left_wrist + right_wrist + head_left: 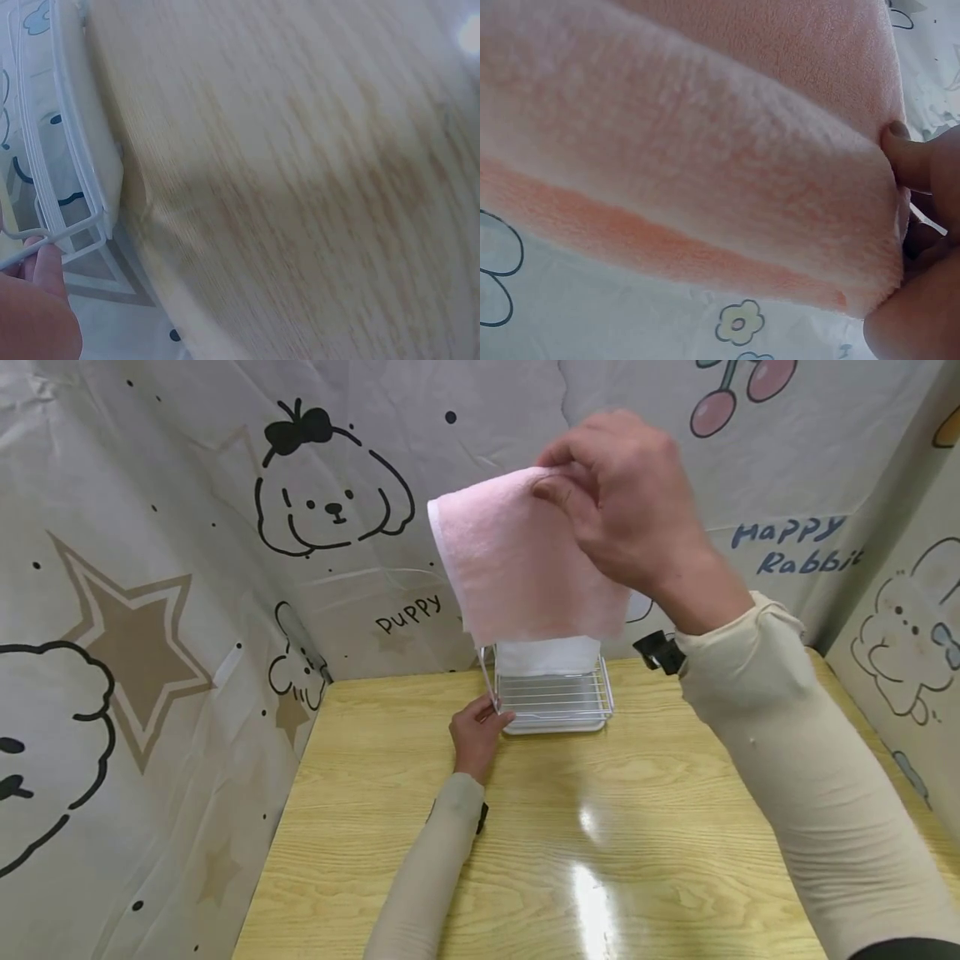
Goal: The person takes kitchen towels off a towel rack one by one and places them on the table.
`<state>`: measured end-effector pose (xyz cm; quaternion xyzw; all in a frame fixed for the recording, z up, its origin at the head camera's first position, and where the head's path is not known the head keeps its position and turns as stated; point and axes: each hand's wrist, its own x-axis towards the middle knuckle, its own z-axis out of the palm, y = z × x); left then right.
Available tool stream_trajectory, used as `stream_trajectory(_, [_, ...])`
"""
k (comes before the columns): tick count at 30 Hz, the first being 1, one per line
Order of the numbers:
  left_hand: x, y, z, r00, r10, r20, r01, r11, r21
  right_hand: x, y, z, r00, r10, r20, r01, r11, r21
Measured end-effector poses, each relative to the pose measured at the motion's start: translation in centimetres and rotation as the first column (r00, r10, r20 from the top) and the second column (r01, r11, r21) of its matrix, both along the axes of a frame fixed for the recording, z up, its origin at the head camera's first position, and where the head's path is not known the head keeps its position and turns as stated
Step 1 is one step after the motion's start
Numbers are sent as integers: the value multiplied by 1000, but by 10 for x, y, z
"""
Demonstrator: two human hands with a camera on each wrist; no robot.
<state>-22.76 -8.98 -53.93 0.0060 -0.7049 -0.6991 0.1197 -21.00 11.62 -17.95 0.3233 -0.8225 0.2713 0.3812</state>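
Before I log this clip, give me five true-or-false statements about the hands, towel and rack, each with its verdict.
1. The right hand pinches the pink towel. True.
2. The pink towel is gripped by both hands. False: only the right hand has hold of it.
3. The left hand grips the white wire rack. True.
4. The white wire rack stands on the wood-grain tabletop. True.
5. The pink towel lies flat on the wood-grain tabletop. False: it hangs, held up above it.
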Motion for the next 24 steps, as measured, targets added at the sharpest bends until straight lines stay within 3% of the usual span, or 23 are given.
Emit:
stream_trajectory(7, [-3,-1,-5,999,-3,-41,2,1000,-5,14,4,-8,996,22,-81,-21,1000,13])
stream_trajectory(20, [-4,-1,-5,1000,-21,-9,21,1000,-9,35,20,-55,998,65,-19,-64,998,23])
stream_trajectory(24, [-5,-2,-5,999,-22,39,20,999,35,38,24,-72,997,70,25,-70,997,11])
